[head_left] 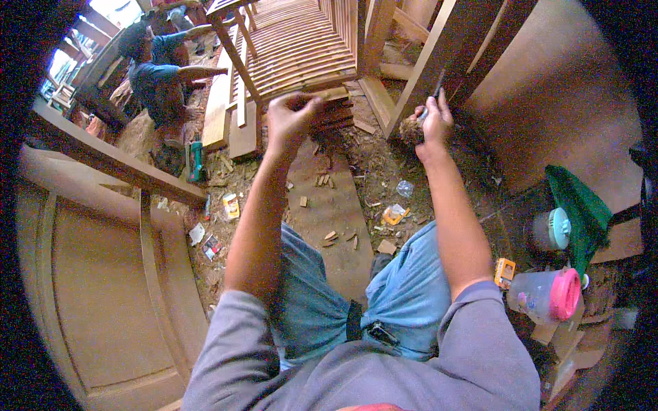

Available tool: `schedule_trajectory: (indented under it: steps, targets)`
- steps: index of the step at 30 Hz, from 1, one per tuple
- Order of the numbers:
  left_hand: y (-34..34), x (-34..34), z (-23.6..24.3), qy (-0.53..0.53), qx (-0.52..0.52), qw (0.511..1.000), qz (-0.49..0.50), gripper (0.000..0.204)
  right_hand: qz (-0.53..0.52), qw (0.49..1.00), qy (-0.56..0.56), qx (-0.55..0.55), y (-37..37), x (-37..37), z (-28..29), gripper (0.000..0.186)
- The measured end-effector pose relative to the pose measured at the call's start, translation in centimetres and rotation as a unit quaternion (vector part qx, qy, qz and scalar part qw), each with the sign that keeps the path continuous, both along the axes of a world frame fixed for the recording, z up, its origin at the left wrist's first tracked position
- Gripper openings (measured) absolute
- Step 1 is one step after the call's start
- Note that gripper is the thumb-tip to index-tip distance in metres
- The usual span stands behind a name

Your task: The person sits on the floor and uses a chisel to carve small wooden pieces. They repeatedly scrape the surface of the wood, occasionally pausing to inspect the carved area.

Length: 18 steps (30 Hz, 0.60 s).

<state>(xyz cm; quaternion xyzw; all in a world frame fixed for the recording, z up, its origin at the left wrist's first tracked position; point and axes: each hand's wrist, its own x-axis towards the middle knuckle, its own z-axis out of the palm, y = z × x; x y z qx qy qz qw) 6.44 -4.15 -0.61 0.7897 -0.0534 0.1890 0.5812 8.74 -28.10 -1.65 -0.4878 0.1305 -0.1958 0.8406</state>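
My left hand (289,122) is raised ahead of me, its fingers curled round toward the thumb. Whether anything small sits in that pinch is too blurred to make out. Just beyond it lies a low stack of wooden strips (336,113). My right hand (436,127) is closed round a slim tool with a thin dark shaft (439,83) pointing up and away; its exact kind does not show. A brown, rough-looking clump (410,131) is beside that hand's fingers, and I cannot tell if the hand holds it. An upright wooden frame post (428,65) stands close by.
A slatted wooden piece (301,55) fills the far middle. A co-worker (154,75) sits far left. Panelled wood (110,288) leans at left. A board (329,205) with wood bits lies before me. At right are a pink-lidded jar (538,294), a teal-lidded container (552,229) and green cloth (579,212).
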Motion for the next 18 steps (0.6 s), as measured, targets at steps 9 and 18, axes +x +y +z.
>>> schedule_trajectory:
  steps: [9,18]
  targets:
    - [0.5,0.1,0.2,-0.013,-0.016,0.997,0.075,0.02,0.414,0.879,-0.005,-0.238,5.1,-5.1,-0.9,0.041]
    - [0.8,-0.6,0.8,-0.059,0.107,0.989,0.084,0.015,0.405,0.866,-0.048,-0.29,5.8,-5.1,-2.7,0.036]
